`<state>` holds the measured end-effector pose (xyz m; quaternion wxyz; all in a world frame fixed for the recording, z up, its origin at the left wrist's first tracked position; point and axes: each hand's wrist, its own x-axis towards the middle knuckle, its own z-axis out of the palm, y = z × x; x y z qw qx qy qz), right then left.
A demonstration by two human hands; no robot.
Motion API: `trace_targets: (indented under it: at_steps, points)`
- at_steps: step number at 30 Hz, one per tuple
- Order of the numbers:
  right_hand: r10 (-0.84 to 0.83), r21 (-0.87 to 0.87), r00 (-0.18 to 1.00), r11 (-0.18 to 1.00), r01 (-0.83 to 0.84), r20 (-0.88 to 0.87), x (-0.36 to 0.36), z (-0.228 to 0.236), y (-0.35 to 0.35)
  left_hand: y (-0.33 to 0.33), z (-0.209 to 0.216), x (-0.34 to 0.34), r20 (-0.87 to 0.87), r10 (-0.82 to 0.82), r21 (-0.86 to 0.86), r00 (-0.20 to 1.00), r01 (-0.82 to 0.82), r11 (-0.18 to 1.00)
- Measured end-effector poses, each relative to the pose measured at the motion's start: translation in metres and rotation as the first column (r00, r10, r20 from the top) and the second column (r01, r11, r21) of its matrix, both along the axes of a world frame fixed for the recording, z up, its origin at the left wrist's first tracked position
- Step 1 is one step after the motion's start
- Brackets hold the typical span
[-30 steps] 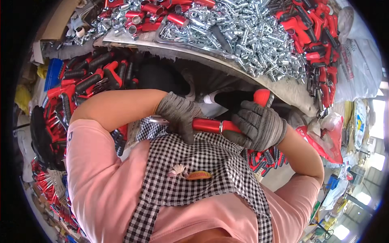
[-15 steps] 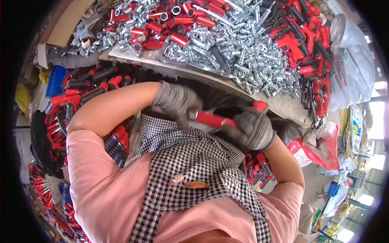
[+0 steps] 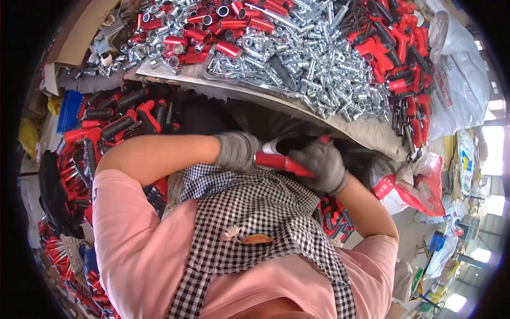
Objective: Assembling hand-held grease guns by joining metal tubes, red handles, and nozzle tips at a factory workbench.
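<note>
Tool [image 3: 273, 161], red and tubular, is on the near side of the table [image 3: 380, 138], off its edge. The left hand [image 3: 239, 151] curls around one end; the right hand [image 3: 322, 166], blurred, wraps the other. It looks largely joined, though what remains unfastened cannot be told. Silver parts [image 3: 340, 87] and red tubes [image 3: 228, 49] lie loose on the table, unassembled.

Cardboard [image 3: 85, 38] at left end of tabletop [image 3: 374, 128]; translucent plastic bag [image 3: 461, 87] right; blue bin [image 3: 69, 112] left; red-and-white bag [image 3: 411, 192] lower right.
</note>
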<state>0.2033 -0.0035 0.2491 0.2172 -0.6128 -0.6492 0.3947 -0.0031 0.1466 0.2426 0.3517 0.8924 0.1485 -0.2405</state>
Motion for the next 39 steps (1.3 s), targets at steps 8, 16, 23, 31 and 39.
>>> trace_targets:
  at_steps: [8, 16, 23, 31, 39]
  points:
    - [-0.128, -0.025, 0.971, 0.992, 0.125, -0.201, 0.009, 0.0, -0.003, 0.013, -0.012, 0.013, 0.003, -0.159, -0.2, 0.987, 0.157, 0.967]
    - [-0.494, -0.387, 0.679, 0.865, 0.32, -0.543, -0.002, -0.014, -0.005, 0.003, -0.012, 0.007, 0.322, -0.202, 0.649, 0.925, -0.061, 0.759]
    - [0.02, 0.229, 0.895, 0.964, -0.135, 0.445, -0.008, -0.018, -0.005, 0.008, -0.004, 0.014, 0.0, -0.037, 0.401, 0.999, 0.034, 0.915]
    - [-0.081, 0.25, 0.71, 0.903, 0.35, -0.7, -0.048, -0.015, 0.005, 0.043, 0.035, 0.015, 0.772, -0.255, 0.628, 0.582, -0.76, 0.168]
    - [0.148, 0.575, 0.989, 0.811, -0.107, -0.025, -0.023, -0.001, 0.015, 0.03, 0.027, 0.018, -0.036, 0.956, -0.998, 0.293, 0.043, -0.051]
